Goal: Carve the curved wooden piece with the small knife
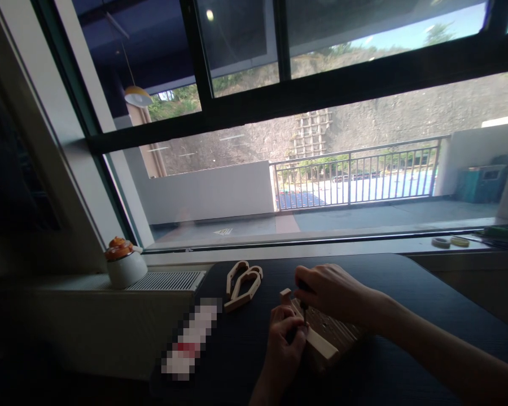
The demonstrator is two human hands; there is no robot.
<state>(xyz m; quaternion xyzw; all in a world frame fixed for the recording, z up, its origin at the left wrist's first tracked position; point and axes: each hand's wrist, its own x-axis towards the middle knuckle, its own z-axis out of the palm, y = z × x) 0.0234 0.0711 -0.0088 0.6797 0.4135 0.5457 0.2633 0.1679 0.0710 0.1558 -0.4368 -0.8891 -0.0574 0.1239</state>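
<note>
My right hand [330, 287] is closed around the dark handle of a screwdriver [304, 313], whose shaft points down. Its tip meets a pale wooden strip [322, 344] between the fingertips of my left hand [285, 332]. That hand is closed on the strip, thumb and forefinger close to the tip; whether a screw is between them I cannot tell. Under the strip lies a brown, grooved wooden block [342, 330] with small holes. To the left, two pale wooden pieces with bent, angular outlines [248, 287] lie on the dark table [389, 276].
A blurred white and red item [190, 344] lies along the table's left side. Beyond it, a pale pot with an orange top [126, 268] stands on a vented ledge [169, 280]. Rolls of tape [441, 242] rest on the windowsill at right. A large window closes the far side.
</note>
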